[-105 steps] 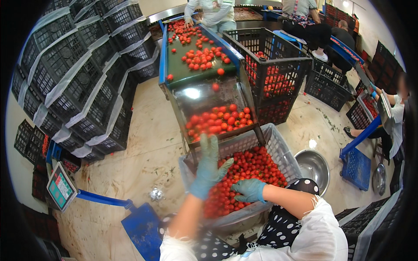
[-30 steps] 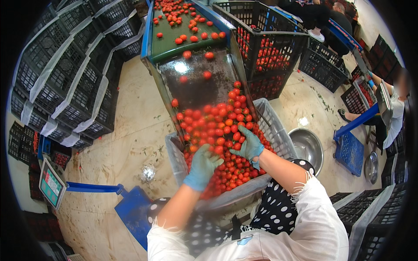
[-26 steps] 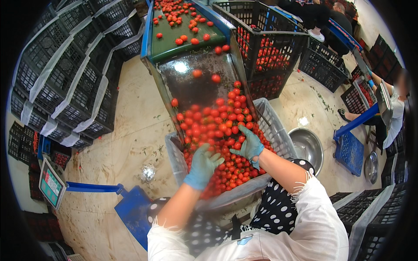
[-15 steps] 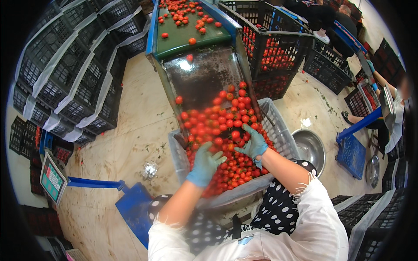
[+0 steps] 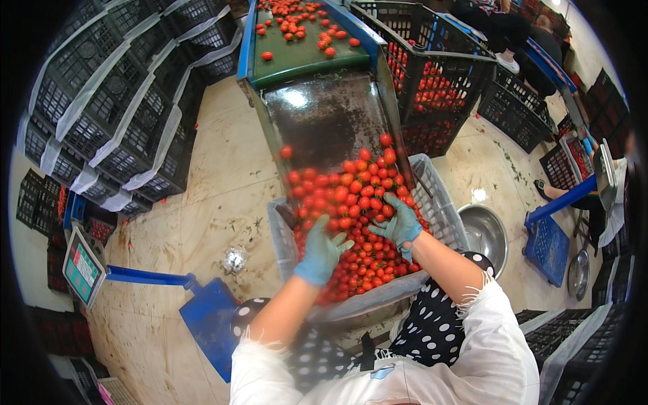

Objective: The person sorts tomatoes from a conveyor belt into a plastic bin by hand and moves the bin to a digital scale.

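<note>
Small red tomatoes (image 5: 371, 260) fill a pale plastic crate (image 5: 442, 209) in front of me and lie heaped up onto the lower end of a sloping metal chute (image 5: 324, 118). Over the left part of the heap is my left hand (image 5: 320, 253), in a blue glove, fingers apart and nothing gripped. My right hand (image 5: 403, 226), gloved alike, rests at the heap's right side with its fingers spread among the tomatoes. Some fingertips are partly hidden there. Above the chute, a green conveyor belt (image 5: 310, 59) carries more tomatoes.
Stacked black crates (image 5: 88, 101) stand at left. A tall black crate (image 5: 442, 88) of tomatoes is right of the belt. Blue platform scales (image 5: 209, 324) flank me, and a steel bowl (image 5: 482, 236) sits right of the pale crate. Other people are at the far right.
The view has shifted a little. Two tomatoes at the belt's end and the chute's top have left those spots. Both hands stay over the heap with only slight movement, still holding nothing.
</note>
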Motion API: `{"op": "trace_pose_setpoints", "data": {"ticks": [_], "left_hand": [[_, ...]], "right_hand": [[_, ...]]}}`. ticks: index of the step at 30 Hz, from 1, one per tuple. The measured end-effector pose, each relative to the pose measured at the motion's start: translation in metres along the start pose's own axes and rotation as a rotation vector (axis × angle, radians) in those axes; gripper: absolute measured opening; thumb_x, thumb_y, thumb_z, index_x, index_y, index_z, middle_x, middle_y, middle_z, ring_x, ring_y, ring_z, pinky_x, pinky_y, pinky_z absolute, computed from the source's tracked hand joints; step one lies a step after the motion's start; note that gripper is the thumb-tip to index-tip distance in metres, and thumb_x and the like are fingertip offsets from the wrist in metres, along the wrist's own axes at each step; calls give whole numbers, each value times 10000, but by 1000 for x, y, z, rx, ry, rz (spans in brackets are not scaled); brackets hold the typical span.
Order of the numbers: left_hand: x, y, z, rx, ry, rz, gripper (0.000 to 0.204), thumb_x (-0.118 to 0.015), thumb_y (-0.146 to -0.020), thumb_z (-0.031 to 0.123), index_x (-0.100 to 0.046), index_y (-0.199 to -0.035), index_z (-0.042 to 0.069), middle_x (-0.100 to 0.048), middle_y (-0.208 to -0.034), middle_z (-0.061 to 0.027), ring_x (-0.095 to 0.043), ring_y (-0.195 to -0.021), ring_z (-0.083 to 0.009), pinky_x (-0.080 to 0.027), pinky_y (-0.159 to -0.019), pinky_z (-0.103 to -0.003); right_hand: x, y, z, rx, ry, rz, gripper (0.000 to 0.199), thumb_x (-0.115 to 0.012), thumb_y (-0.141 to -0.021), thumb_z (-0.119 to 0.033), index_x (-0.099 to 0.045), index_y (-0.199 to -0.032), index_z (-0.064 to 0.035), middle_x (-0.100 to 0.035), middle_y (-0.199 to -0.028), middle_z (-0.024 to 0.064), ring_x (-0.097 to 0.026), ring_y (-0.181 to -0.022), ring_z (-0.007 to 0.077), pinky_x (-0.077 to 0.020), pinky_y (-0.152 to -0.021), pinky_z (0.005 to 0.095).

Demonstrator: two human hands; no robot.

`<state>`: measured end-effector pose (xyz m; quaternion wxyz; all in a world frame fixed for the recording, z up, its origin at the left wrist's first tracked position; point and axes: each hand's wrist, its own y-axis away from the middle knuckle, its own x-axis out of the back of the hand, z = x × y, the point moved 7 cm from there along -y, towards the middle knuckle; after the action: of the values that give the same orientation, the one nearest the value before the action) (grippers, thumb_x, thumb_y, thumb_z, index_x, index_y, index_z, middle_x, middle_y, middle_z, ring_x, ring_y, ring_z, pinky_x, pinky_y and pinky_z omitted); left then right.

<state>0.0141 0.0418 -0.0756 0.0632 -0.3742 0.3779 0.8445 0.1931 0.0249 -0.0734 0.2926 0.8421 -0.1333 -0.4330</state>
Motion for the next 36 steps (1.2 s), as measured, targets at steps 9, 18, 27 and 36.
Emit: {"op": "trace_pose_setpoints", "data": {"ticks": [9, 18, 27, 36], "left_hand": [[-10, 4, 7, -75, -118, -35, 770, -632, -803, 304, -177, -1406, 153, -3, -1479, -99, -137, -1311, -447, -408, -896, -552], [-14, 1, 15, -108, -19, -75, 426, -542, -853, 318, -405, -1201, 115, -253, -1364, -118, -347, -1188, -441, -463, -827, -508], [-22, -5, 16, -64, -47, -120, 226, -449, -885, 273, -439, -1061, 130, -424, -1145, -99, -510, -975, -409, -488, -753, -502], [-17, 4, 15, 17, -74, -60, 523, -537, -838, 360, -344, -1274, 144, -58, -1445, -71, -161, -1265, -517, -450, -826, -570]], "right_hand": [[9, -4, 5, -22, 174, 12, 549, -622, -827, -330, -394, -1309, -198, -315, -1401, 65, -421, -1158, 353, -401, -896, 516], [-139, 52, -38, 1114, 1563, -125, 208, -570, -800, -206, -563, -960, -73, -595, -856, 159, -560, -824, 354, -469, -706, 438], [-196, -59, -12, 1270, 2063, 243, 126, -540, -764, -142, -575, -876, -97, -559, -855, 114, -581, -786, 294, -475, -636, 437], [-257, 114, -267, 2081, 1257, 578, 297, -634, -770, -252, -527, -953, -44, -562, -895, 166, -531, -867, 353, -434, -761, 435]]}}
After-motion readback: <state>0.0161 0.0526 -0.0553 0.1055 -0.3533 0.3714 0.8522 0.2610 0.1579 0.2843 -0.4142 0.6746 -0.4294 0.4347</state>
